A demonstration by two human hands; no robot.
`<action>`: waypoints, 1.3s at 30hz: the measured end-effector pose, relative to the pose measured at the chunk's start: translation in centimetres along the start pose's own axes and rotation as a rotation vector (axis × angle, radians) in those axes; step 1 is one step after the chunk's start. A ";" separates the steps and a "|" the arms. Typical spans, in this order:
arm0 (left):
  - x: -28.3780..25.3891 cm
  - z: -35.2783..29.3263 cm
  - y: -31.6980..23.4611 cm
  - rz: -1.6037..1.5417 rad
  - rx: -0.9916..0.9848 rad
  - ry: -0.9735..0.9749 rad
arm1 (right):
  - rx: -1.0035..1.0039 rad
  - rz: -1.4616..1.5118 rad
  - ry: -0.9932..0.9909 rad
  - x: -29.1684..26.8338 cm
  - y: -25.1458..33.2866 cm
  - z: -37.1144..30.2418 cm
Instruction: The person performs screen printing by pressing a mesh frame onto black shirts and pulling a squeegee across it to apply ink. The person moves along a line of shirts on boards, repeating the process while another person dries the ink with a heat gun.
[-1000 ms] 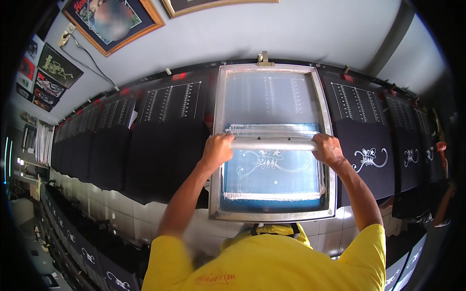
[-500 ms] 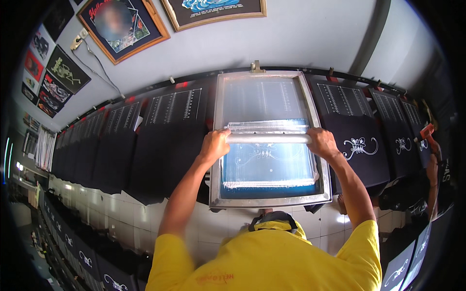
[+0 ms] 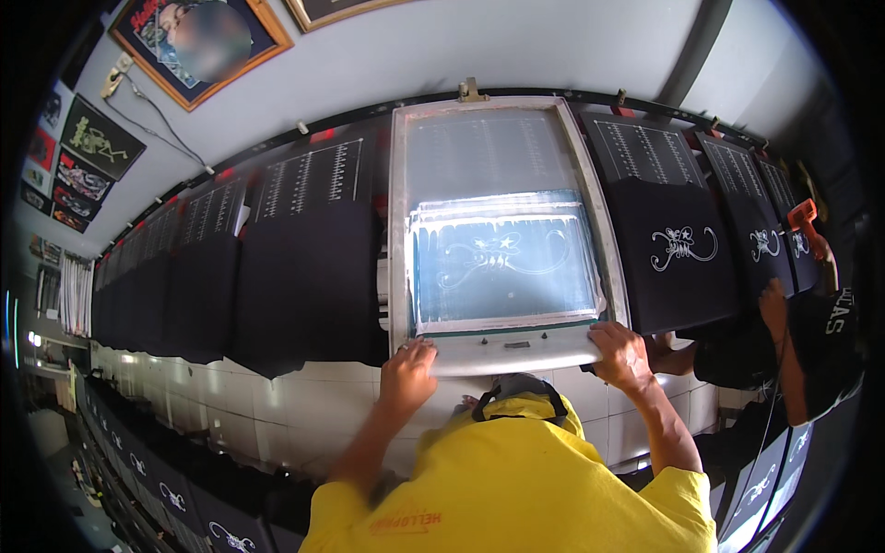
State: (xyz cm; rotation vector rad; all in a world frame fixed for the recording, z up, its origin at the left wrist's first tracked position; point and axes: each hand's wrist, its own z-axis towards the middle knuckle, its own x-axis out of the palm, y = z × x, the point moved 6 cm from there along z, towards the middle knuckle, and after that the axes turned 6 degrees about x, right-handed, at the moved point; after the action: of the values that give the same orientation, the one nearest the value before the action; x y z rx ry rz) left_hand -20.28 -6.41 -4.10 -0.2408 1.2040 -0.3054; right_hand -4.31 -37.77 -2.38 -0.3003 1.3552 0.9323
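Note:
A metal-framed printing screen (image 3: 399, 212) lies flat across the black bench in front of me. Its blue mesh (image 3: 502, 295) carries a swirling line design with stars, bordered by smears of white ink. At the near end of the screen, a wide pale squeegee (image 3: 512, 352) spans the frame. My left hand (image 3: 410, 373) is closed on the squeegee's left end, and my right hand (image 3: 622, 355) grips its right end. The squeegee's blade edge meets the mesh and is mostly hidden from view. Whatever lies beneath the screen is largely covered.
Plain black shirts (image 3: 309, 286) line the boards to the left. Printed black shirts (image 3: 678, 249) lie to the right, where a co-worker's arm (image 3: 793, 359) and an orange heat gun (image 3: 803, 216) appear. Behind the bench is a wall with framed pictures (image 3: 198, 46).
Both my hands have drawn the squeegee from the middle of the mesh to the screen's near end. More of the design now shows. At right, the co-worker's arm has shifted.

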 end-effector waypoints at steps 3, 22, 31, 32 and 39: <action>0.8 -0.5 0.0 0.033 0.027 -0.042 | -0.033 -0.023 -0.038 0.3 0.0 0.3; 3.5 17.0 10.9 0.032 -0.013 0.012 | -0.043 -0.109 0.041 3.5 -8.2 19.0; 1.2 23.0 11.8 -0.055 -0.077 0.266 | 0.180 -0.176 0.386 2.3 -9.5 25.1; 1.2 23.6 12.3 -0.083 -0.069 0.269 | 0.154 -0.177 0.383 2.0 -9.5 25.6; -1.7 23.9 11.2 -0.050 -0.099 0.240 | 0.136 -0.197 0.330 -1.7 -7.8 26.4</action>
State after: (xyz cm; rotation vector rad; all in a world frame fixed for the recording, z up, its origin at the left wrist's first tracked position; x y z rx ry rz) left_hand 2.74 5.13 1.70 -0.3275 1.4541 -0.3257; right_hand 19.76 -25.40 3.05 -0.4895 1.6493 0.6406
